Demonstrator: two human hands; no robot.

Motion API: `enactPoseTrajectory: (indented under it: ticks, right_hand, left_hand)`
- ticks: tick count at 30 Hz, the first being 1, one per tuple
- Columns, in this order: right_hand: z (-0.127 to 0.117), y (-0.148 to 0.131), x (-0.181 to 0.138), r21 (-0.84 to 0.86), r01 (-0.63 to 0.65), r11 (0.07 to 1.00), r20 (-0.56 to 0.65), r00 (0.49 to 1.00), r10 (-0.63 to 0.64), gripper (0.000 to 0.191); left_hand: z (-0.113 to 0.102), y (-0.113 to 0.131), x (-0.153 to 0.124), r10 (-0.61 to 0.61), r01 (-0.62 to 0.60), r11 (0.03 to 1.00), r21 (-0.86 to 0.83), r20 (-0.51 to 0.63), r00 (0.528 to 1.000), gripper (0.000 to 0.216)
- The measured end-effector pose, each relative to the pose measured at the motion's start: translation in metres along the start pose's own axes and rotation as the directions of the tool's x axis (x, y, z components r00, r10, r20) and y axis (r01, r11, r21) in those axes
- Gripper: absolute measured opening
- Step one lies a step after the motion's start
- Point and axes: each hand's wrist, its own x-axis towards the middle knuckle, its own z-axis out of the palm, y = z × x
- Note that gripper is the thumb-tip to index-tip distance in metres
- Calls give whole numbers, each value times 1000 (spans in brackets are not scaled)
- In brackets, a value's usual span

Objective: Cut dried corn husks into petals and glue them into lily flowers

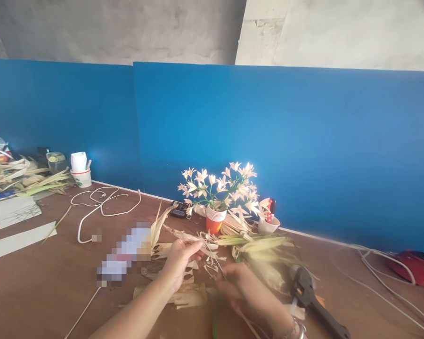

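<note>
My left hand (178,263) pinches a pale strip of dried corn husk (179,234) between thumb and fingers. In my right hand (240,283), blurred by motion, are what look like scissors; the thin metal blades (218,265) point up and left at the husk, and the handles are hidden in the fingers. Cut husk scraps (189,295) lie under and around both hands. Just beyond them stands a stack of paper cups (215,222) holding white husk flowers (229,186) on green stems. Right of the cups lie greenish husks (268,247).
A black glue gun (316,301) lies right of my right hand. A white cup (268,225) with a red-handled tool stands behind. At left are a white cable (102,205), a pixelated object (125,254), a cup (81,177) and a husk pile (24,174). A blue partition (286,141) closes the back.
</note>
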Motion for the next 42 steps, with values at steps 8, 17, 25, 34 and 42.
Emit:
enactPoseTrajectory:
  ticks: [8,17,25,34,42]
  right_hand:
    - [1,-7,-3,-91,27,995,-8,1000,-27,16]
    - [1,-7,-3,-51,20,999,-25,999,-21,14]
    - [2,-14,-5,-97,7,995,-11,1000,-8,22]
    - [4,-7,1,-90,47,995,-26,998,-50,20]
    - [3,-2,3,-62,47,997,-15,999,-48,26]
  left_hand:
    - [-4,-2,4,17,-18,998,-62,-6,1000,23]
    - [-2,1,1,-4,1,991,-135,-20,1000,25]
    - [1,3,-1,-41,35,982,-187,-26,999,22]
    - [2,-2,2,-96,81,959,-270,-40,995,15]
    - [2,-7,3,-67,67,951,-301,10,998,21]
